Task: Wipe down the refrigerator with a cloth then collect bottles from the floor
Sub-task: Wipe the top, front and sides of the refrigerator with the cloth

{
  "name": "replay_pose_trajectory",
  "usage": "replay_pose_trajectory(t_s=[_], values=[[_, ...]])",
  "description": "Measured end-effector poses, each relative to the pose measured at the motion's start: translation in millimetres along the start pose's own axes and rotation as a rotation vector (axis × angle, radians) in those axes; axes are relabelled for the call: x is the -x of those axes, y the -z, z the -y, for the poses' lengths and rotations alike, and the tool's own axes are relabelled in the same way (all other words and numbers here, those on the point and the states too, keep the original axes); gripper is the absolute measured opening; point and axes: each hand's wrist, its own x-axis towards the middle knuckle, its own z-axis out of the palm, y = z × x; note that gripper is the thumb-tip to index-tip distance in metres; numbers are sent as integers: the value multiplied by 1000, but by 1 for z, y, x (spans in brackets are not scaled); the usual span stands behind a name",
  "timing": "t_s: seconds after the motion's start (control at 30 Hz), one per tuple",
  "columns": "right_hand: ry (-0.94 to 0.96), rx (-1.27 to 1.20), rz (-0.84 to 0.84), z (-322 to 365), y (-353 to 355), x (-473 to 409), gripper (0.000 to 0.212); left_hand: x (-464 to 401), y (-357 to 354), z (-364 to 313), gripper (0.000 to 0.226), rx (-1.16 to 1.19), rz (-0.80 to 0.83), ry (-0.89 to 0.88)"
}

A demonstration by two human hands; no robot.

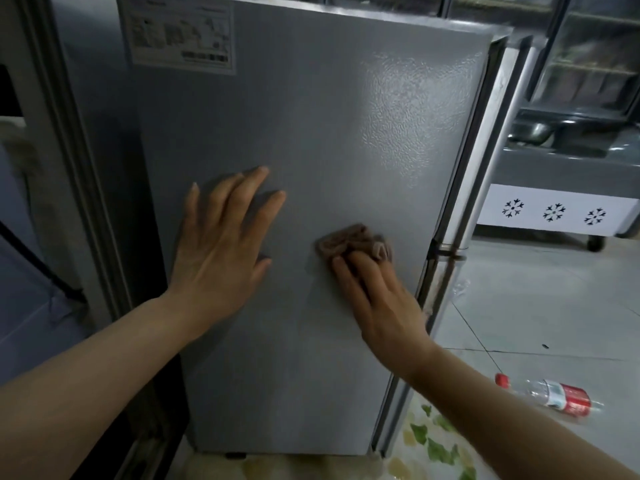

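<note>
The grey side panel of the refrigerator fills the middle of the view, with a label sticker near its top left. My left hand lies flat on the panel, fingers spread. To its right, my right hand presses a crumpled brown cloth against the panel, fingers straight over it. A clear plastic bottle with a red cap and red label lies on its side on the tiled floor at the lower right. Another clear bottle shows dimly beside the refrigerator's front edge.
A white display chiller with snowflake marks stands on wheels at the right. A patterned mat with green leaves lies under the refrigerator. A pale frame runs along the left side. Glass-door shelves stand behind.
</note>
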Motion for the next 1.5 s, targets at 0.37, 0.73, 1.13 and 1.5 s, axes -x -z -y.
replay_pose_trajectory(t_s=[0.37, 0.73, 1.13, 1.5], values=[[68, 91, 50, 17, -5, -56, 51, 23, 9, 55, 97, -21, 42, 153], [-31, 114, -240, 18, -3, -115, 40, 38, 7, 74, 95, 256, 74, 292], [145, 109, -165, 58, -17, -136, 39, 66, 0, 92, 100, 842, 170, 444], [439, 155, 5, 94, -50, -115, 40, 91, -14, 101, 99, 1114, 328, 606]])
